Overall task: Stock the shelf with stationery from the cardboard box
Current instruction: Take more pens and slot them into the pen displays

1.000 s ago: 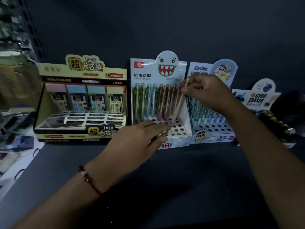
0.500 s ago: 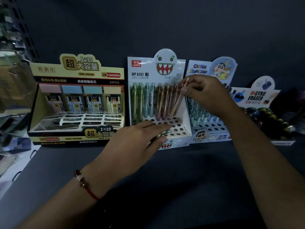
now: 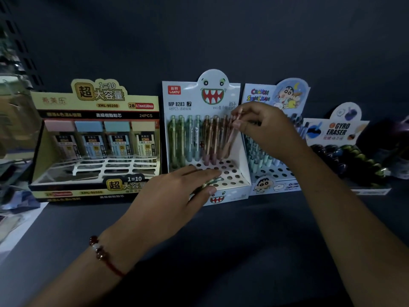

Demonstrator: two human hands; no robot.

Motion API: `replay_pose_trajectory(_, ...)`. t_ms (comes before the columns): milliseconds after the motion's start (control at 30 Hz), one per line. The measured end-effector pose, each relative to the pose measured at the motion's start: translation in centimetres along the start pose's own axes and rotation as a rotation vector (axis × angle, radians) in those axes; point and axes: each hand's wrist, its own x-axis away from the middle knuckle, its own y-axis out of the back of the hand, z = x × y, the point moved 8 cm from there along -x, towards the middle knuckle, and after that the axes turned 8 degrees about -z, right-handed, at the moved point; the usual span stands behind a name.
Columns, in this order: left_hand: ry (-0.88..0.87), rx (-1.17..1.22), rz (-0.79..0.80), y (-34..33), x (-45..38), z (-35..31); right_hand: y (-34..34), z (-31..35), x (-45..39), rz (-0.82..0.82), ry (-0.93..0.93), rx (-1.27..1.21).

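A white monster-face pencil display box (image 3: 240, 171) stands in the middle of the dark shelf (image 3: 221, 251), with green, blue and pink mechanical pencils upright in its back holes. My right hand (image 3: 267, 129) pinches the top of a pink pencil (image 3: 230, 138) that leans with its tip in a hole at the right end of the rows. My left hand (image 3: 177, 193) lies over the box's front and holds several pencils (image 3: 211, 182) beneath its fingers; only their greenish ends show. The cardboard box is out of view.
A yellow lead-refill display (image 3: 95, 142) stands left of the pencil box. A Crayon Shin-chan pen display (image 3: 274, 138) and a Gyro Eraser display (image 3: 345, 149) stand to its right. Blurred packets (image 3: 13, 196) lie past the shelf's left edge.
The camera view has shifted slightly. My right hand has kept the pink pencil leaning in its hole, and my left hand has stayed on the box front.
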Motion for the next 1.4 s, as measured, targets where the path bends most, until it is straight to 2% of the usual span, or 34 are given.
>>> replay_pose_trajectory(233,-0.013,-0.015,0.004,0.2,0.0,-0.2,-0.6,-0.3,0.2,0.019,-0.013,0.096)
replay_pose_trajectory(433,-0.023,0.001,0.004,0.4,0.0,-0.5,-1.4,0.6,-0.7,-0.030,0.176,0.403)
replay_pose_trajectory(533,-0.020,0.004,0.001,0.3,0.0,-0.5,-2.0,0.6,-0.8,-0.022,0.204,0.555)
replay_pose_trajectory(667,-0.013,0.013,-0.018,0.4,-0.1,-0.2,-2.1,0.2,-1.0,-0.063,0.202,0.607)
replay_pose_trajectory(733,0.020,0.053,-0.043,0.8,-0.2,-0.1,-1.3,0.4,-0.5,-0.158,0.179,0.593)
replay_pose_trajectory(800,0.121,0.179,-0.080,1.3,-0.3,0.8,0.2,2.4,1.0,-0.316,0.210,0.500)
replay_pose_trajectory(833,0.175,0.254,-0.122,1.7,-0.3,1.4,0.5,3.5,1.8,-0.354,0.228,0.409)
replay_pose_trajectory(867,0.214,0.312,-0.179,2.2,-0.4,2.0,0.4,4.3,2.5,-0.322,0.203,0.267)
replay_pose_trajectory(933,0.258,0.381,-0.277,3.2,-0.4,2.8,-2.2,4.7,3.8,-0.056,0.006,-0.096)
replay_pose_trajectory(1000,0.266,0.414,-0.328,3.9,-0.4,3.0,-6.1,4.7,5.7,0.239,-0.188,-0.340)
replay_pose_trajectory(1033,0.255,0.408,-0.338,4.0,-0.4,2.9,-7.3,4.6,6.3,0.304,-0.240,-0.428)
replay_pose_trajectory(1133,0.223,0.360,-0.340,4.2,-0.4,3.0,-8.1,4.0,6.3,0.305,-0.350,-0.614)
replay_pose_trajectory(1267,0.193,0.341,-0.282,3.5,-0.5,2.8,-7.7,3.5,6.2,0.282,-0.372,-0.648)
replay_pose_trajectory(1400,0.203,0.357,-0.283,3.7,-0.5,2.9,-7.4,3.3,5.8,0.170,-0.400,-0.709)
